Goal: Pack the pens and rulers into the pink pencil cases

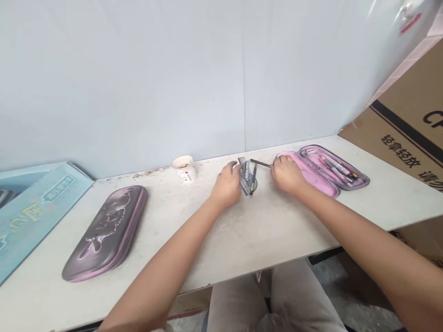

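Head view: the right hand curls its fingers tightly round the end of a slim dark metal rod, holding it level just beside an open pink zip pencil case; the left hand, fingers bent, presses against a small grey metal-and-plastic stationery cluster, seemingly steadying it, though any grip is hidden

Our left hand and right hand, bare, palm-down, fingers curled, near each other; left forearm and right forearm converging from the lower corners.

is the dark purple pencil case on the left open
No, the dark purple pencil case lies closed on the table, away from the person's left hand.
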A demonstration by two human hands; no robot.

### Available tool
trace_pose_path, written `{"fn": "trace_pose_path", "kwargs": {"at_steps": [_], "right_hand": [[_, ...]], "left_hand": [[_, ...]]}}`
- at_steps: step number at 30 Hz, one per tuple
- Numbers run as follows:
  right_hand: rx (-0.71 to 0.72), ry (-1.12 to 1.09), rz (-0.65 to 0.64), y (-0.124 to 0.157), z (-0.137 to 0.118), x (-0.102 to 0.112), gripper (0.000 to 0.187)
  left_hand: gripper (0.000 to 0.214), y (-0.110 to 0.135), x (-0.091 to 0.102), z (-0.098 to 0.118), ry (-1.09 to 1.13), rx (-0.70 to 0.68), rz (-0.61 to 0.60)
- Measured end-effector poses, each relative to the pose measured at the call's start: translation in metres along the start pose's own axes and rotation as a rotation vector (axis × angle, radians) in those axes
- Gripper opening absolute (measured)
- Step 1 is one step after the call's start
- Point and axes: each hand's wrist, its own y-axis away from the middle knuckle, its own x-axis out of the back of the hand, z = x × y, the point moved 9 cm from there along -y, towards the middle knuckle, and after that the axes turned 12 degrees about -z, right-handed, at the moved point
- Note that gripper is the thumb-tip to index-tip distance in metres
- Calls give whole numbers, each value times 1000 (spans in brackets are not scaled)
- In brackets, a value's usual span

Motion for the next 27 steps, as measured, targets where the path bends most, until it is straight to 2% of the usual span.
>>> {"fn": "trace_pose_path", "kwargs": {"at_steps": [2,4,6,8,12,16,21,24,27], "right_hand": [[62,-61,91,12,6,8,38],[130,-140,176,25,12,17,37],[189,-234,223,37,20,23,34],[245,-330,216,44,29,25,31],[399,-403,150,49,34,20,24],[467,-359,157,48,27,16,22],[478,-356,240,48,17,24,18],[472,-405,278,46,15,29,15],[395,-545,350,42,19,34,11]], "left_hand": [[46,-3,9,15,-50,-37,101],[43,-7,11,35,-105,-101,125],[36,-12,4,54,-163,-149,64],[33,-14,-4,67,-223,-151,-23],[29,-7,-11,74,-324,-106,-125],[30,4,-9,70,-342,-46,-161],[36,15,4,54,-236,33,-116],[34,24,12,31,4,117,-24],[35,36,12,0,398,235,105]]}}
